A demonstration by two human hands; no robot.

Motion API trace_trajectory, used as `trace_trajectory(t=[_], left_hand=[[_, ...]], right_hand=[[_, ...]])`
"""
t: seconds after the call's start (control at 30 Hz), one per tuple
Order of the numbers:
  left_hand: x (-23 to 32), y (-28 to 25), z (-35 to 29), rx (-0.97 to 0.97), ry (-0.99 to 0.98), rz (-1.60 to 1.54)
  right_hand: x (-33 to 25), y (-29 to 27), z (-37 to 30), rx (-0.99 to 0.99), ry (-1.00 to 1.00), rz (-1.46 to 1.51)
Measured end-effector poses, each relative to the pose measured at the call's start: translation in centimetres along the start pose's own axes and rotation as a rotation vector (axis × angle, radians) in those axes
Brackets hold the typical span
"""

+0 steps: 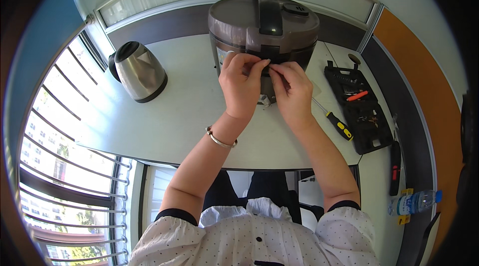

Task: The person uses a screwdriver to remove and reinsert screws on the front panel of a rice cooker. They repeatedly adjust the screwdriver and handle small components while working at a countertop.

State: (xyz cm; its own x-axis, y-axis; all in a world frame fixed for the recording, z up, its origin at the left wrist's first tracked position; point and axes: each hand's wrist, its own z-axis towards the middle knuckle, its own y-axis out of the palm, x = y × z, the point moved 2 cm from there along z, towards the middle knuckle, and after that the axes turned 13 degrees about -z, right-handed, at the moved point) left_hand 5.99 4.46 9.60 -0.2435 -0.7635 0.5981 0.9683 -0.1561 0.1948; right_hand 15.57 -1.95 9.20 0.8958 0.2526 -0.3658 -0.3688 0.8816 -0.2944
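A large brown-grey rice cooker with a black carrying handle stands at the back middle, its lid down. Both my hands are raised at its front, fingertips close together. My left hand has its thumb and forefinger pinched together. My right hand makes a similar pinch just beside it. Whatever is between the fingers is too small or hidden to make out. Below them, a small pale piece shows at the cooker's base. Right of my right hand lies a yellow-and-black screwdriver on the white table.
A steel kettle stands at the left. On the right lies an open black tool case with an orange-handled tool. Farther along are a long black-and-red tool and a water bottle. A barred window borders the left side.
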Motion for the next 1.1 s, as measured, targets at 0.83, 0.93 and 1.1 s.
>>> trace_trajectory(t=[0.83, 0.93, 1.1], left_hand=[[-1.4, -1.2, 0.4, 0.015, -0.031, -0.002], [-1.7, -1.3, 0.4, 0.022, 0.028, 0.132], [-1.0, -1.5, 1.3, 0.029, 0.256, 0.195]], right_hand=[[-0.6, 0.6, -0.4, -0.038, 0.01, 0.085], [-0.6, 0.7, -0.4, -0.03, 0.01, 0.085], [-0.2, 0.7, -0.2, 0.06, -0.014, -0.009]])
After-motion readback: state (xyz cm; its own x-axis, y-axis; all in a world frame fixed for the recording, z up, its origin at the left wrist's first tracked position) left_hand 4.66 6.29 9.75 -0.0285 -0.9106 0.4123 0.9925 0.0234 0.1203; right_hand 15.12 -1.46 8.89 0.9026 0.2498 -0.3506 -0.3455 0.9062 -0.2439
